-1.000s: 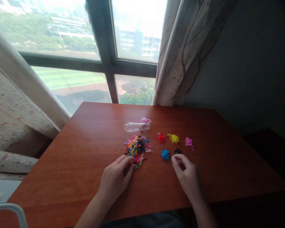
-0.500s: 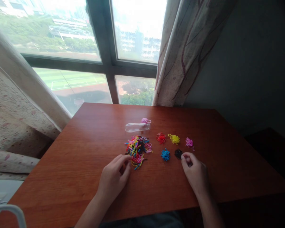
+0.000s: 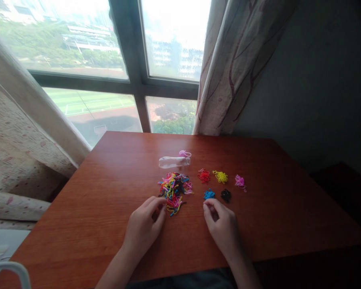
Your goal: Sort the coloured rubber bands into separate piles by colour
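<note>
A mixed pile of coloured rubber bands point(image 3: 175, 188) lies in the middle of the table. At its lower left edge rests my left hand point(image 3: 146, 220), thumb and fingertips pinched together; whatever may be between them is hidden. My right hand point(image 3: 221, 224) is also closed in a pinch, just below the small blue heap point(image 3: 209, 194), and I cannot make out anything in it. Beside the blue heap is a black heap point(image 3: 226, 195). Behind these sit a red heap point(image 3: 203, 176), a yellow heap point(image 3: 220, 176) and a pink heap point(image 3: 240, 182).
A clear plastic bottle point(image 3: 174, 161) lies on its side behind the pile, with a pink looped cap point(image 3: 185, 153) touching or close to it. The wooden table point(image 3: 93, 208) meets a window at the back. Curtains point(image 3: 225, 72) hang on both sides.
My right hand has moved left, from the black heap to just below the blue one. My left hand has stayed at the mixed pile.
</note>
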`<control>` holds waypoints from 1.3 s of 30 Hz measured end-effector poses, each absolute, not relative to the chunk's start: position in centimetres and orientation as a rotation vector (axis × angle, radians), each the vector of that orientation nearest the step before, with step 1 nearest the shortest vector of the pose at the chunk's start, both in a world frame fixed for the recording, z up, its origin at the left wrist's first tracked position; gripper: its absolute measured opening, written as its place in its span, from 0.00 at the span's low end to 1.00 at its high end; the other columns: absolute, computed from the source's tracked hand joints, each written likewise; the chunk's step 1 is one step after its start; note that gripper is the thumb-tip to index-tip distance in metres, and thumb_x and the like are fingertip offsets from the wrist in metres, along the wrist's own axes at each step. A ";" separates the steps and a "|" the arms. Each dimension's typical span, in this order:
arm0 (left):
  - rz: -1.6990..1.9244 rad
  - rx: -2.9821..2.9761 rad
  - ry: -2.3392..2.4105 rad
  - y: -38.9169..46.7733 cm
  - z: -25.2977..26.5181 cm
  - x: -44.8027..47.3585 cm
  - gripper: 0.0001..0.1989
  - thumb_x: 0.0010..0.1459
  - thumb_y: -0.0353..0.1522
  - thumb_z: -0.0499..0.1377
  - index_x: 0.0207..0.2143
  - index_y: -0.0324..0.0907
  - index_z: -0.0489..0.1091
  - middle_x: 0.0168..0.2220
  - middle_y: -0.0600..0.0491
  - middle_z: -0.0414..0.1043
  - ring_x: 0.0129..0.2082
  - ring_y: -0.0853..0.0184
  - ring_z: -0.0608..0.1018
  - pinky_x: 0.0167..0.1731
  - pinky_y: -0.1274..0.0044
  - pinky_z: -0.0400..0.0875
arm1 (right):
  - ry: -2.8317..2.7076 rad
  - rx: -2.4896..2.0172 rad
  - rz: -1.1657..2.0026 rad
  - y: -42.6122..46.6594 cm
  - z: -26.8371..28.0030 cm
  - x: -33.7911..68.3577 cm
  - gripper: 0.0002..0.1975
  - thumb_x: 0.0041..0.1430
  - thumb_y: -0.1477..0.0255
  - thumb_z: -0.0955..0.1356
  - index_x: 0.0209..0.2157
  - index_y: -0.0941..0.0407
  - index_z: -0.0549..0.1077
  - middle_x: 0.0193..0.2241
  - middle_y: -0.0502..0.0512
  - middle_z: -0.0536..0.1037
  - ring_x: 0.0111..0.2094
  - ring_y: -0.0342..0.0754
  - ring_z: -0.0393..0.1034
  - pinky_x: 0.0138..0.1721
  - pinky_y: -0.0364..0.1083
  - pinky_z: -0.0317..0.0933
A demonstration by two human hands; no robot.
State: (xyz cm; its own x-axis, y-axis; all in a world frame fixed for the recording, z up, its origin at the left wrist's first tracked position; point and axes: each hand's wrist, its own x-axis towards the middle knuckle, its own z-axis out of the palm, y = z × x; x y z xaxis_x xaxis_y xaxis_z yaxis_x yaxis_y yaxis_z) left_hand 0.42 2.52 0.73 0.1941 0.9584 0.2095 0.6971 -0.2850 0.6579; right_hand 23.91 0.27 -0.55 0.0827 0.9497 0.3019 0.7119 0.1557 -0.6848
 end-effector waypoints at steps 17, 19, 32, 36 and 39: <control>0.590 2.322 1.576 3.6 1.7 3.1 0.08 0.65 0.35 0.53 0.38 0.47 0.72 0.38 0.54 0.75 0.34 0.66 0.78 0.30 0.78 0.66 | -1.928 -1.574 0.438 0.0 -0.8 21.4 0.08 0.62 0.77 0.62 0.33 0.54 0.71 0.27 0.50 0.76 0.29 0.47 0.70 0.32 0.43 0.55; 0.539 2.352 1.581 3.9 1.8 3.4 0.08 0.65 0.35 0.52 0.38 0.48 0.72 0.38 0.54 0.75 0.34 0.65 0.78 0.30 0.78 0.65 | -1.921 -1.574 0.454 -0.1 -0.7 21.4 0.08 0.62 0.77 0.62 0.34 0.54 0.71 0.28 0.50 0.76 0.30 0.47 0.71 0.33 0.43 0.55; 0.579 2.283 1.626 3.8 1.9 0.3 0.09 0.64 0.34 0.52 0.39 0.47 0.72 0.34 0.55 0.74 0.30 0.68 0.77 0.28 0.79 0.66 | -1.911 -1.567 0.446 -0.1 -0.8 21.4 0.08 0.62 0.77 0.63 0.32 0.54 0.72 0.27 0.49 0.76 0.29 0.46 0.70 0.32 0.43 0.56; 0.617 2.279 1.628 3.8 1.9 0.2 0.10 0.63 0.34 0.52 0.37 0.46 0.73 0.34 0.54 0.74 0.28 0.69 0.76 0.27 0.79 0.66 | -1.906 -1.565 0.446 -0.1 -0.8 21.4 0.08 0.62 0.77 0.62 0.33 0.54 0.72 0.27 0.50 0.76 0.30 0.46 0.70 0.32 0.43 0.56; 0.598 2.304 1.617 3.8 1.7 0.4 0.09 0.62 0.33 0.53 0.37 0.46 0.73 0.34 0.55 0.74 0.28 0.69 0.76 0.28 0.79 0.66 | -1.906 -1.565 0.455 -0.1 -0.7 21.4 0.08 0.62 0.77 0.62 0.32 0.54 0.72 0.27 0.50 0.76 0.30 0.46 0.70 0.32 0.43 0.56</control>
State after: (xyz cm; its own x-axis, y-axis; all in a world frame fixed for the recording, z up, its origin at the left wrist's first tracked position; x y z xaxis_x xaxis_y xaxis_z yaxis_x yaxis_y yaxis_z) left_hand 0.40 3.83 1.70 0.2947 0.9384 0.1803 0.8300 -0.3449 0.4382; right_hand 21.43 -0.07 -0.74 -0.1023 0.9639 0.2459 0.7491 0.2373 -0.6185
